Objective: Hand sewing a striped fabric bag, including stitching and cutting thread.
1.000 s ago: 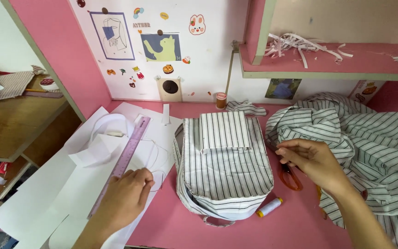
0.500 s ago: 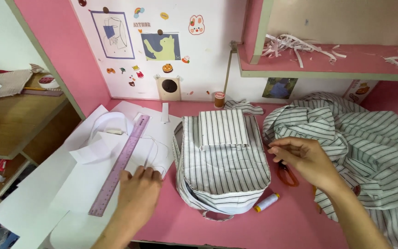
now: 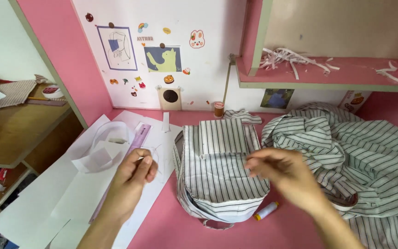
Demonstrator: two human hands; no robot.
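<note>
A small striped fabric bag (image 3: 222, 173) is seen in the middle of the pink surface (image 3: 171, 226), and all other places are given from this bag. The left hand (image 3: 134, 173) is held to the left of the bag, above the white paper sheets (image 3: 70, 198) and over a lilac ruler (image 3: 137, 138); its fingers are curled and pinched together, but it cannot be told if something thin is gripped between them. The right hand (image 3: 286, 175) is held at the right edge of the bag, a little above it, and it is blurred; its fingers are bent inward, and it cannot be told whether this grip is closed on anything. A folded striped flap lies on the top part of the bag. To the right of the bag a large heap of striped cloth (image 3: 360, 152) is spread. Just in front of the bag, at its right corner, a small white and yellow tube (image 3: 266, 211) is lying on the surface. Behind the bag a small brown spool (image 3: 219, 109) is standing near the wall. A curled white paper strip (image 3: 109, 138) is placed on the sheets, further left of the bag.
</note>
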